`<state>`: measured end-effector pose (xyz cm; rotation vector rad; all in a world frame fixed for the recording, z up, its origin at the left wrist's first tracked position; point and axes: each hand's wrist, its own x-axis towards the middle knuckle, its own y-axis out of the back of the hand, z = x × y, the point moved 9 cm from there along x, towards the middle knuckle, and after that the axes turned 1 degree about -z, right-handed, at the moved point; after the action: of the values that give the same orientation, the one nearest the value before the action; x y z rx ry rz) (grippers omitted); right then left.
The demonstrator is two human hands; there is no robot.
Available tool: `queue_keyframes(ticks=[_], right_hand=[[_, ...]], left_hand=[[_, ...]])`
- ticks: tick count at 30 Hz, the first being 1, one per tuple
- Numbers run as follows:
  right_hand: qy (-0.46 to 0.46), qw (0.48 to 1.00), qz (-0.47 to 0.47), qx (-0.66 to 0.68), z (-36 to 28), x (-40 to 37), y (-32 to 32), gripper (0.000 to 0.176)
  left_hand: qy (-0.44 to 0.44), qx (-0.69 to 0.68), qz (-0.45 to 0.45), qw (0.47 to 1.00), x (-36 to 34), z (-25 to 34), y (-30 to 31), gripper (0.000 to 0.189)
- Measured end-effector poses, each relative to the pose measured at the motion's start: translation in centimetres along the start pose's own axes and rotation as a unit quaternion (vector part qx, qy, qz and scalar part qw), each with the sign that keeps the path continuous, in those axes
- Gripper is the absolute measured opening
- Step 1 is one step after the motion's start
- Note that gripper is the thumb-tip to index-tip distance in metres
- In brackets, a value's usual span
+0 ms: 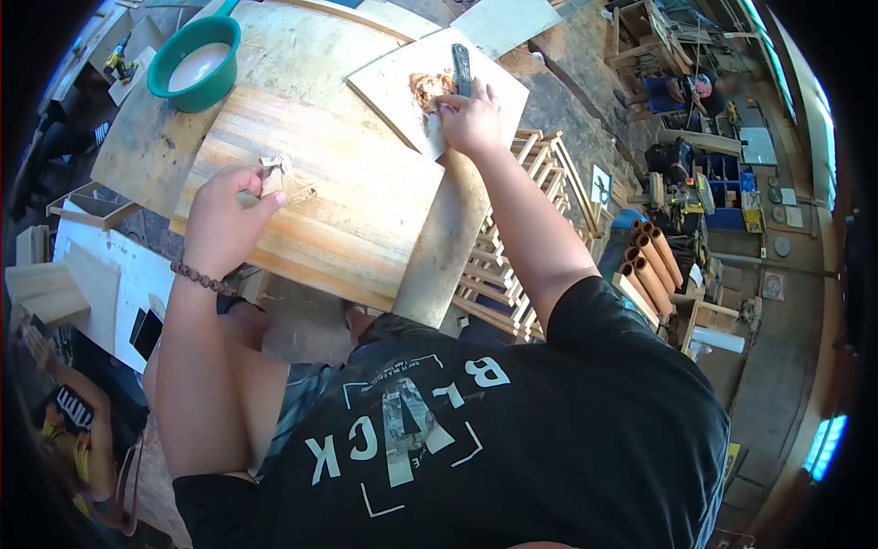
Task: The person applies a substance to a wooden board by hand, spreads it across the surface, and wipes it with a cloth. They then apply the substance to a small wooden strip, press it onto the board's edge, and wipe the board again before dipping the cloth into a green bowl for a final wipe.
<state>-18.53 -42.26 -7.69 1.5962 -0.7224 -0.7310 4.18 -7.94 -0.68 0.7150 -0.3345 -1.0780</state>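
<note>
My left hand (224,206) is closed in a pinch on a small crumpled tan-and-white scrap (273,174), just over the striped wooden panel (338,220). Small dark marks show on the panel beside the fingertips. My right hand (473,121) reaches across a pale square board (393,87), fingers apart around the lower end of a black-handled tool (462,66). That tool's far end is hidden under the hand. Right by the index finger lies a mound of brown, crumbly paste (430,90).
A green pot (195,64) with whitish contents stands at the back left of the worktable. Slatted wooden frames (512,265) are stacked below on the right, near brown tubes (651,256). One person sits at lower left (87,430), another works at far right (681,91).
</note>
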Motion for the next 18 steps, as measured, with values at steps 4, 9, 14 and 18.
queue_keyframes(ticks=[4, 9, 14, 18], right_hand=[[-0.011, 0.999, 0.029, -0.013, -1.4, -1.5, 1.0, 0.045], [0.004, 0.998, 0.003, -0.067, -2.0, -2.3, 1.3, 0.048], [0.017, 0.997, -0.001, -0.069, -1.8, -2.0, 1.7, 0.045], [-0.002, 0.999, 0.032, 0.033, -0.8, -1.5, 2.1, 0.032]], left_hand=[[0.014, 0.002, 0.020, 1.000, 0.1, 0.0, 1.3, 0.031], [-0.006, -0.001, 0.061, 0.998, 0.0, -1.6, 1.3, 0.034], [0.038, 0.001, 0.035, 0.999, 0.5, -1.9, 1.5, 0.033], [0.033, -0.008, 0.040, 0.999, 0.5, -2.4, 1.7, 0.033]])
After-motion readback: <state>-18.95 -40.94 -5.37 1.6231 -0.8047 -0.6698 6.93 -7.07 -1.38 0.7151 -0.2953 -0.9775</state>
